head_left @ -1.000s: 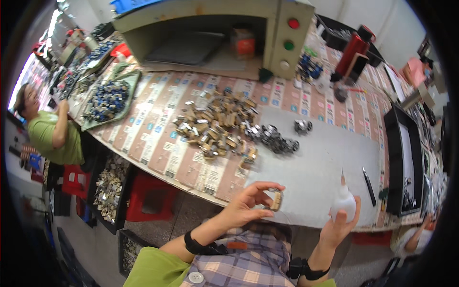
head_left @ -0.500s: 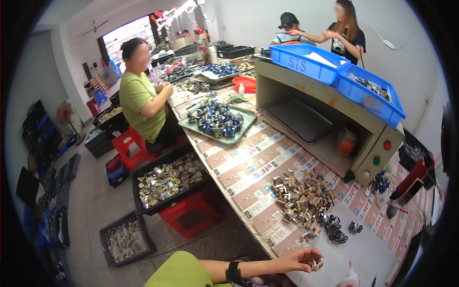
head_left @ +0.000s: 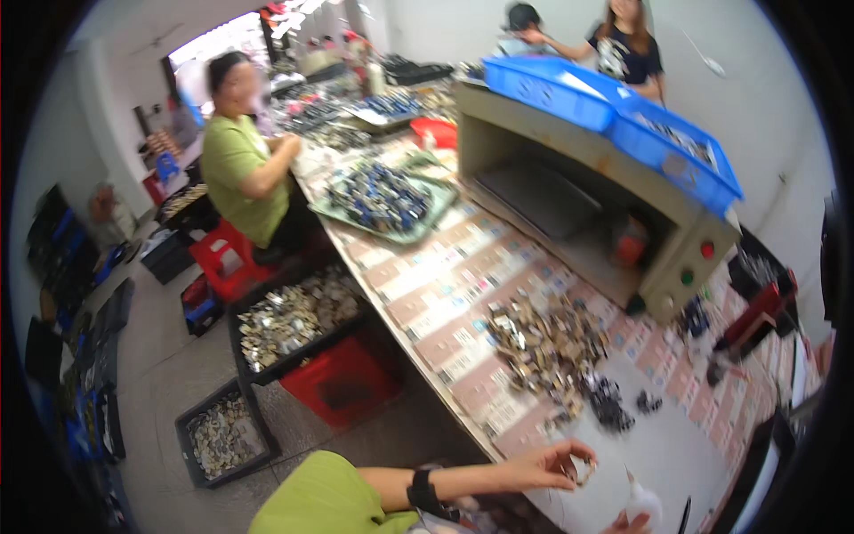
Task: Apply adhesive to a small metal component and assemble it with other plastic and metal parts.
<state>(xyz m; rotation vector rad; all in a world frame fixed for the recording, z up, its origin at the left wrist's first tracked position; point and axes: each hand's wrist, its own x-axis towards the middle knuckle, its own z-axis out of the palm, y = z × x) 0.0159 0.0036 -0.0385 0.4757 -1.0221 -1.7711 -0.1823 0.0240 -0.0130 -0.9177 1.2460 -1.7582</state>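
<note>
My left hand (head_left: 553, 465), with a black watch on its wrist, pinches a small brass-coloured metal part (head_left: 585, 472) between thumb and fingers. At the lower edge my right hand (head_left: 630, 524), only partly in view, grips a white squeeze bottle (head_left: 644, 504) with a thin needle tip pointing up. The tip stands just right of the metal part, apart from it. Beyond my hands a loose pile of brass-coloured parts (head_left: 544, 343) lies on the table. Small black wheeled pieces (head_left: 608, 406) lie at its near end, on a grey sheet (head_left: 680, 445).
A beige open-fronted box oven (head_left: 685, 258) carries blue bins (head_left: 551, 93) at the right. Farther off is a green tray (head_left: 427, 227) heaped with blue-and-metal parts. A co-worker (head_left: 245, 160) sits at the left table edge. Black crates of parts (head_left: 298, 320) stand below; two people are behind.
The whole view has shifted slightly, with some blur. More of the white bottle and my right hand now shows at the lower edge. My left hand still holds the brass-coloured part.
</note>
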